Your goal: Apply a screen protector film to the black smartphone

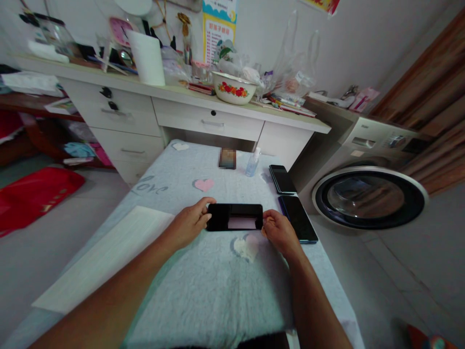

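Note:
A black smartphone [218,216] is held sideways over the cloth-covered table [203,291], its dark screen facing up and showing a pale reflection. My left hand [191,220] grips its left end between thumb and fingers. On the opposite end, my right hand [279,230] pinches the phone with curled fingers. Just right of that hand lies a larger dark phone or tablet [301,218], and behind it another dark phone [282,179]. A clear spray bottle [253,162] stands farther back, near a small blurred card-like item [227,158].
A long pale sheet [105,257] lies at the table's left. Behind stands a white desk [232,123] bearing a flowered enamel bowl [234,88], a paper roll [147,58] and plastic bags. On the right is a washing machine [366,160]; a red bag [39,196] rests on the left floor.

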### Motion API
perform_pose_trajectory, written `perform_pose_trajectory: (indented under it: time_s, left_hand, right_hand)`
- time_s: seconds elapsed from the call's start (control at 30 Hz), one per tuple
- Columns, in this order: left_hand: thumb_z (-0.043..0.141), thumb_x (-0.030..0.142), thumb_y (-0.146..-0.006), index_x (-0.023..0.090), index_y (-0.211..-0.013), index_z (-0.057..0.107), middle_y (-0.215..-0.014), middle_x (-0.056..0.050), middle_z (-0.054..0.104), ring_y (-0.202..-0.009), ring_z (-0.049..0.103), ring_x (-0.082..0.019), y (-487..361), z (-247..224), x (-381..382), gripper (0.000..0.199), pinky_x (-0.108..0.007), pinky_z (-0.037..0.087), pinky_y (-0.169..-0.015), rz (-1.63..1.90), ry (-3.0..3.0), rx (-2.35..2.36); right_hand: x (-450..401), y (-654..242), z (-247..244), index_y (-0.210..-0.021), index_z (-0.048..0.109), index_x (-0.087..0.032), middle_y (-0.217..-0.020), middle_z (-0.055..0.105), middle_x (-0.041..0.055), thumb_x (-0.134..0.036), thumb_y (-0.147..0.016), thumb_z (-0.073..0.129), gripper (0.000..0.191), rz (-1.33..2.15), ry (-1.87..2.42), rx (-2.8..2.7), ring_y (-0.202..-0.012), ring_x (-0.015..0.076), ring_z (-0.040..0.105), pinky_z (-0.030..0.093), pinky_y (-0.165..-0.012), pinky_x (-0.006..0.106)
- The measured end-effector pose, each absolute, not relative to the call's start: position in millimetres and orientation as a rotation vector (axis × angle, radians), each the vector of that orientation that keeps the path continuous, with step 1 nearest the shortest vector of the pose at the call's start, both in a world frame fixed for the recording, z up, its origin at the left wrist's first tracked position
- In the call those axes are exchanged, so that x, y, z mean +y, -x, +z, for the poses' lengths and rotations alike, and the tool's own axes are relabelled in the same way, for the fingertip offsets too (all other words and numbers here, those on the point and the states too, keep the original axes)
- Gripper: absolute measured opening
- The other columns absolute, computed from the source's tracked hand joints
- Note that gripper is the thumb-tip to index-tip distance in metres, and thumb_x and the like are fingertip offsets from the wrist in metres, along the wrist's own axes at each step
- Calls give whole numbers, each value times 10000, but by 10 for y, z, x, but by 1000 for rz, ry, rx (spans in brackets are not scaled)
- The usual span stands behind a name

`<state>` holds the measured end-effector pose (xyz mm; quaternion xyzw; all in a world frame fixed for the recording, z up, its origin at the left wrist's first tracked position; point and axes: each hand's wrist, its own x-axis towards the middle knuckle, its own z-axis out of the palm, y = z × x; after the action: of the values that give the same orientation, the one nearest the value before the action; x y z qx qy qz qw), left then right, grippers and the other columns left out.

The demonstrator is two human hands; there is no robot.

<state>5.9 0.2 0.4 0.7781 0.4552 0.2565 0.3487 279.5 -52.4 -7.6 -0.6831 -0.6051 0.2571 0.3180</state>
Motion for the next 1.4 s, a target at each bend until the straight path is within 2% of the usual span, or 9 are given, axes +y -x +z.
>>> perform_pose_trajectory:
  time_s: [0.2,0.37,0.67,0.97,1.27,1.4]
  left_hand:
    - [405,249,-826,243,-1113,454,-664,64,438,-589,521,-123,-28,-40,50,291,-247,385,-600,744,-1849,1219]
    - [409,248,-819,231,-1123,461,-637,67,417,-578,475,-123,-18,-71,89,309,-245,367,-579,775,-1768,1243]
    - [404,258,-812,222,-1156,457,-630,66,401,-550,426,-114,-28,-84,97,350,-233,340,-537,792,-1683,1210]
    - [392,261,-823,219,-1166,463,-635,62,399,-554,426,-116,-19,-73,85,353,-236,339,-546,754,-1714,1219]
    - [394,285,-826,218,-1197,466,-646,56,432,-578,455,-130,-17,-71,79,384,-248,355,-571,723,-1786,1238]
    - [406,302,-824,193,-1204,465,-647,50,447,-580,462,-133,-22,-64,77,400,-251,361,-566,719,-1754,1205]
  right_hand:
    - [-560,-2765,-74,-1005,620,-170,-723,587,16,-226,-706,511,324,840,1554,-1466,-620,139,532,425,-589,251]
    - [-626,-2700,48,-1115,574,-186,-805,553,6,-233,-732,563,386,1067,1303,-1363,-646,111,515,437,-627,249]
    - [-680,-2661,107,-1146,564,-231,-979,575,24,-281,-744,669,418,1272,1085,-1238,-787,122,547,444,-718,248]
    - [-684,-2605,170,-1092,596,-231,-902,565,10,-285,-711,712,402,1333,1041,-1202,-741,112,538,446,-663,223]
    - [-690,-2561,147,-1136,590,-258,-903,581,9,-277,-726,702,425,1362,997,-1178,-751,117,567,463,-685,235]
    - [-694,-2530,168,-1161,577,-261,-840,589,5,-294,-763,670,410,1400,926,-1140,-753,128,593,476,-694,251]
